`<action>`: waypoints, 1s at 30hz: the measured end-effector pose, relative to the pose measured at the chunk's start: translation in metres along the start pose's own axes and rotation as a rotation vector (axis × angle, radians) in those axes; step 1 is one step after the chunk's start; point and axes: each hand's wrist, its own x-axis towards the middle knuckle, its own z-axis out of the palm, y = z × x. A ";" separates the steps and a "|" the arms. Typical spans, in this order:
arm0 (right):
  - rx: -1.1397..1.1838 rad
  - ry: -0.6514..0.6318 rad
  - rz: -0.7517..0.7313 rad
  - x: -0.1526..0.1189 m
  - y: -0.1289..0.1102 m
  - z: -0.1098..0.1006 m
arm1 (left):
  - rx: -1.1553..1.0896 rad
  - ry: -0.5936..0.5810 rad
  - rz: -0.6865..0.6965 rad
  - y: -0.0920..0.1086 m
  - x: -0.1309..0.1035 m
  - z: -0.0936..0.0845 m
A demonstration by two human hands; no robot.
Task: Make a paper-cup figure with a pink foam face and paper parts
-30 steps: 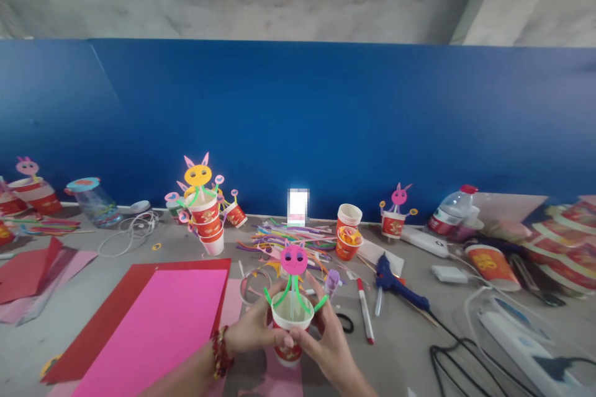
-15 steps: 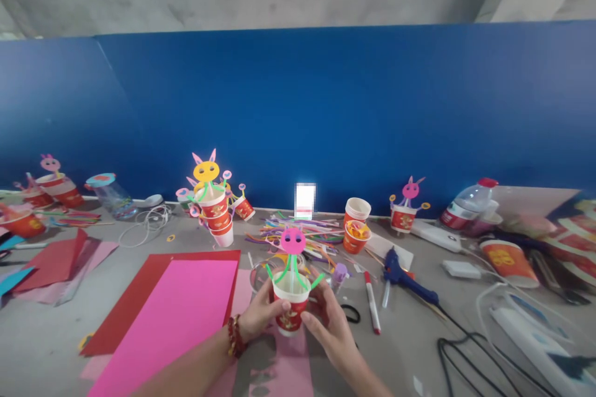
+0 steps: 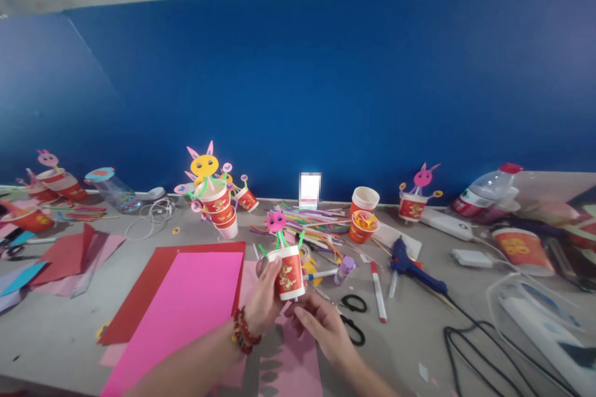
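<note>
My left hand is wrapped round a red and white paper cup, which tilts so that its base faces me. A pink paper face on a stick rises from the cup's mouth, with green pipe cleaners beneath it. A short pale stub pokes out under the base. Right beside that stub, the fingers of my right hand are curled together; what they pinch, if anything, is hidden. Under both hands lies a pink paper strip with cut-out holes.
Black-handled scissors, a red marker, a purple glue stick and a blue glue gun lie to the right. Pink and red sheets cover the left. Behind stand stacked cup figures and a pile of pipe cleaners.
The cup has been tipped over, its base turned towards me. My right hand has left the cup's side and moved below its base. My left hand keeps its hold.
</note>
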 end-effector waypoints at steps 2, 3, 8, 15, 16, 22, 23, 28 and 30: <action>0.069 0.005 0.048 0.001 -0.001 0.003 | 0.032 0.014 0.055 -0.006 0.000 -0.002; 0.100 0.017 0.072 0.002 -0.001 0.003 | 0.055 0.018 0.098 -0.009 0.000 -0.004; 0.213 0.077 0.112 0.005 0.001 0.003 | 0.187 -0.097 0.240 -0.019 -0.003 -0.011; 0.125 0.024 0.018 0.003 0.009 0.003 | 0.274 -0.155 0.353 -0.017 -0.007 -0.006; 0.106 0.033 0.012 0.003 0.010 0.003 | 0.280 -0.137 0.374 -0.014 -0.006 -0.006; 0.032 -0.012 0.038 0.000 0.010 0.004 | 0.304 -0.117 0.453 -0.002 0.004 -0.008; 0.020 -0.022 0.039 -0.001 0.011 0.003 | 0.301 -0.131 0.453 0.000 0.004 -0.009; -0.055 -0.029 0.058 -0.003 0.018 0.001 | 0.287 -0.165 0.481 0.010 0.005 -0.005; -0.067 -0.025 0.056 -0.003 0.018 0.001 | 0.288 -0.170 0.488 0.012 0.003 -0.003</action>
